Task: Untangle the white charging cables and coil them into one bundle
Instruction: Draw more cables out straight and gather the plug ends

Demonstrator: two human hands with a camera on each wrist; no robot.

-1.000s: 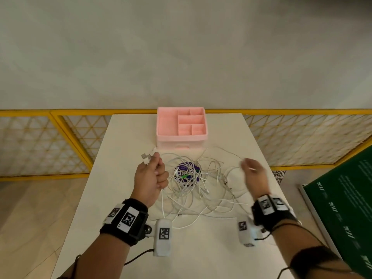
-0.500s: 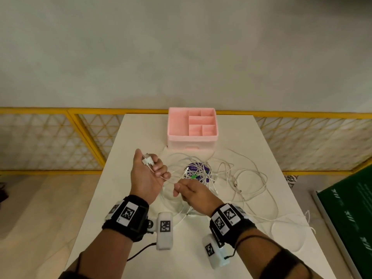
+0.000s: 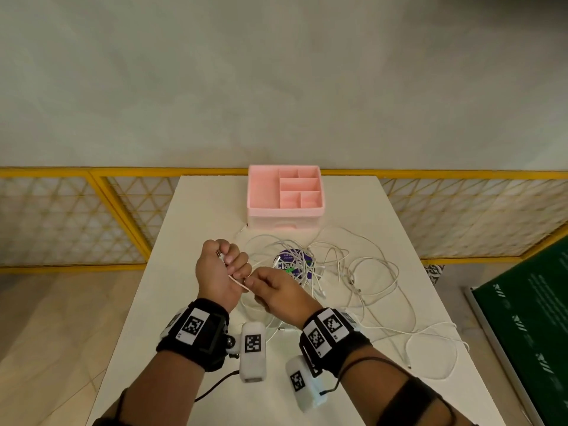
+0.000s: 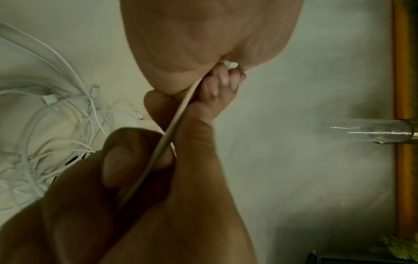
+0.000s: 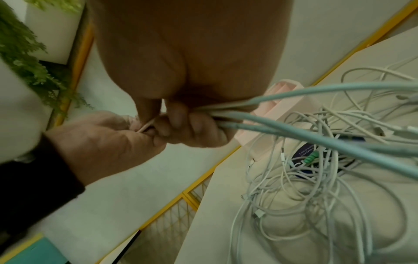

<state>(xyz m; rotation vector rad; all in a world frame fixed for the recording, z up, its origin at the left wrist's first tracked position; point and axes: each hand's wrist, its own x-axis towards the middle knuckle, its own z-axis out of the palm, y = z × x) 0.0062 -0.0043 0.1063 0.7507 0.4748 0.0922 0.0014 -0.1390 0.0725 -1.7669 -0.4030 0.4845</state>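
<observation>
Left hand [image 3: 219, 273] and right hand [image 3: 278, 290] pinch one thin white charging cable [image 4: 178, 114] above the white surface [image 3: 196, 229]; loose white cable tangle [image 3: 332, 272] sprawls toward the right edge.

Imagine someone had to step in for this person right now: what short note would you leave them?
Left hand: raised, gripping a white cable with its plug end at the fingertips.
Right hand: right beside it, pinching the same cable, with a few more strands running out of its grip.
White charging cables: mostly still a loose tangle on the table, over a purple round item, in front of the pink organizer.
Done: one end found and held.
Left: free each cable, coil everything into one bundle.
</observation>
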